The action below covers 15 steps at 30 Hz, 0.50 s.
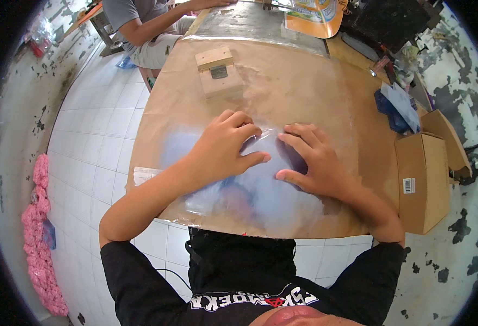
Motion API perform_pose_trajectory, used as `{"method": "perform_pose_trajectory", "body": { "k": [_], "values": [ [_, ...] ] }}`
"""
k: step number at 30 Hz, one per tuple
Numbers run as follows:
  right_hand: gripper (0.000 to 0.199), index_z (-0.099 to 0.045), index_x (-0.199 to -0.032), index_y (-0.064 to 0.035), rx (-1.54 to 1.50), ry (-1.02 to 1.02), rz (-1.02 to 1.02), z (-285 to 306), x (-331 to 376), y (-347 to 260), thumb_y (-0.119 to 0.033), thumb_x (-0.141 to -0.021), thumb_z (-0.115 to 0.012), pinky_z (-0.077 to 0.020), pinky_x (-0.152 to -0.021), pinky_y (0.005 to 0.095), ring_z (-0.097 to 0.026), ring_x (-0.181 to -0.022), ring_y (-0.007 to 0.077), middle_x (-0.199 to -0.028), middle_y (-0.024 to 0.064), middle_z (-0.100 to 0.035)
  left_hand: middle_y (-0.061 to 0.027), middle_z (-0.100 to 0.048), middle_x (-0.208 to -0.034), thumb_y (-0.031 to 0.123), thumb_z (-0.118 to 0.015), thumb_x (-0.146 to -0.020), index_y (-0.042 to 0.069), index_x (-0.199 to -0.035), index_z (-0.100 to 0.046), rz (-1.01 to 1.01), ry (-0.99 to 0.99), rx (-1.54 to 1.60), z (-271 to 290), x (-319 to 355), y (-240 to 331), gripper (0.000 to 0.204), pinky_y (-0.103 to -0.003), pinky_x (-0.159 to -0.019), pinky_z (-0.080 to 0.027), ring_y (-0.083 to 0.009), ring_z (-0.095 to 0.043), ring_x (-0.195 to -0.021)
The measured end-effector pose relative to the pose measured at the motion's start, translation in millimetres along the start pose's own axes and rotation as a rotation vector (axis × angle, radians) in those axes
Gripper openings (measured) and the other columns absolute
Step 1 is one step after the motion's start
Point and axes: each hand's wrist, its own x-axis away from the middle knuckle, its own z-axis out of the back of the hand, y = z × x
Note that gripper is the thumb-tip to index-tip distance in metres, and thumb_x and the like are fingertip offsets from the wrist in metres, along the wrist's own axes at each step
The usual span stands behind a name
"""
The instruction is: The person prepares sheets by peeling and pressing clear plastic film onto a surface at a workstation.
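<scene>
A blurred, see-through bluish plastic sheet or bag [282, 201] lies on the brown-covered table in front of me. My left hand [231, 144] rests over its upper part, with bent fingers and the thumb held apart from the index finger. Facing it, my right hand [312, 160] touches the plastic with fingers spread and the thumb pointing inward. Between the two hands the film shines and looks slightly raised. Whether it is one layer or several I cannot tell. Beyond my left hand sits a wooden block [220, 84] with a small grey plate on it.
An open cardboard box [423, 179] stands at the right, with a blue item [391, 111] behind it. An orange printed film [320, 19] and a dark machine [386, 24] are at the far end. A co-worker's arm [157, 30] is far left; a pink bundle [40, 244] lies on the floor.
</scene>
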Motion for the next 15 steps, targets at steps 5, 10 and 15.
{"method": "perform_pose_trajectory", "body": {
  "k": [5, 10, 15],
  "values": [
    [0.058, -0.057, -0.116, -0.0036, -0.01, 0.019, -0.003, -2.6, -1.5, 1.2, -0.042, -0.075, -0.074, -0.0385, -0.098, 0.0456, -0.048, -0.114, 0.0363, -0.12, 0.0175, -0.053, -0.0088, -0.062, -0.095, 0.025, -0.078, -0.071, 0.004, -0.088, -0.068, -0.031, 0.093, 0.083, -6.3, 2.0, -2.2, 0.029, -0.039, -0.085, -0.046, -0.0275, -0.056, -0.094],
    [0.05, -0.058, -0.114, -0.0044, -0.109, 0.043, -0.034, -4.8, -2.6, 5.2, -0.032, -0.076, -0.074, -0.0398, -0.096, 0.0449, -0.051, -0.111, 0.0356, -0.117, 0.0178, -0.057, -0.0065, -0.063, -0.096, 0.02, -0.076, -0.073, 0.006, -0.083, -0.067, -0.1, 0.096, 0.011, -3.8, 3.6, 2.2, 0.019, -0.039, -0.088, -0.043, -0.0255, -0.057, -0.094],
    [0.044, -0.057, -0.118, -0.0013, -0.242, 0.02, -0.112, -1.3, -5.6, 12.0, -0.027, -0.084, -0.069, -0.0438, -0.092, 0.0384, -0.056, -0.108, 0.03, -0.116, 0.0168, -0.06, -0.0046, -0.062, -0.097, 0.019, -0.075, -0.074, 0.008, -0.077, -0.067, -0.152, 0.169, -0.076, -3.7, 4.7, 3.4, 0.013, -0.042, -0.093, -0.039, -0.024, -0.057, -0.096]
  ]
}}
